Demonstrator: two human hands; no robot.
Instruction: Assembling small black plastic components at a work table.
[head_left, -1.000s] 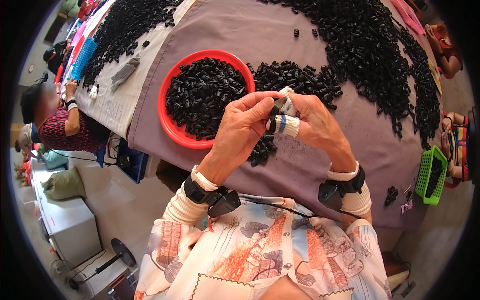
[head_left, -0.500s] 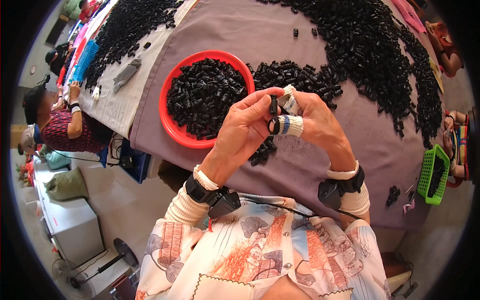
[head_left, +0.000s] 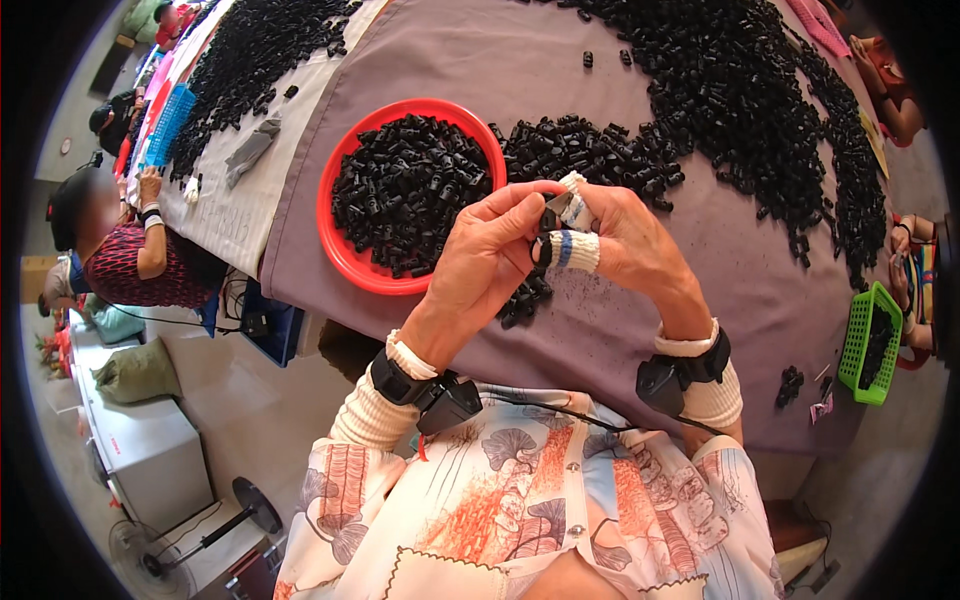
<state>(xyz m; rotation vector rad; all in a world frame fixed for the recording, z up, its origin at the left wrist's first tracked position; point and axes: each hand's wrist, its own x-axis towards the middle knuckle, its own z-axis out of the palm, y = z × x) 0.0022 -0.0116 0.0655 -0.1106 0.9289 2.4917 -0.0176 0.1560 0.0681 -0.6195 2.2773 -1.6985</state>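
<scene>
In front of my chest, both hands meet over the purple-grey tablecloth. My left hand (head_left: pixel 485 245) pinches a small black plastic part (head_left: pixel 547 220) between thumb and fingers. My right hand (head_left: pixel 640 240) is closed against it, its thumb and a finger wrapped in white knitted covers with a blue stripe. A small greyish edge shows between the fingertips; what my right hand grips is too hidden to name. Just beyond my left hand stands a red basin (head_left: pixel 326 210) full of similar black parts. A loose heap of black parts (head_left: pixel 590 155) lies behind my hands.
A larger spread of black parts (head_left: pixel 740 110) covers the table's far right. A green basket (head_left: pixel 857 345) with black parts stands at the right edge. On the left are a blue basket (head_left: pixel 170 125), another black heap (head_left: pixel 240 75) and a co-worker (head_left: pixel 130 240). More people sit around.
The black part has turned or sunk between my fingertips, and a greyish edge now shows beside it. My hands stay in nearly the same place.
</scene>
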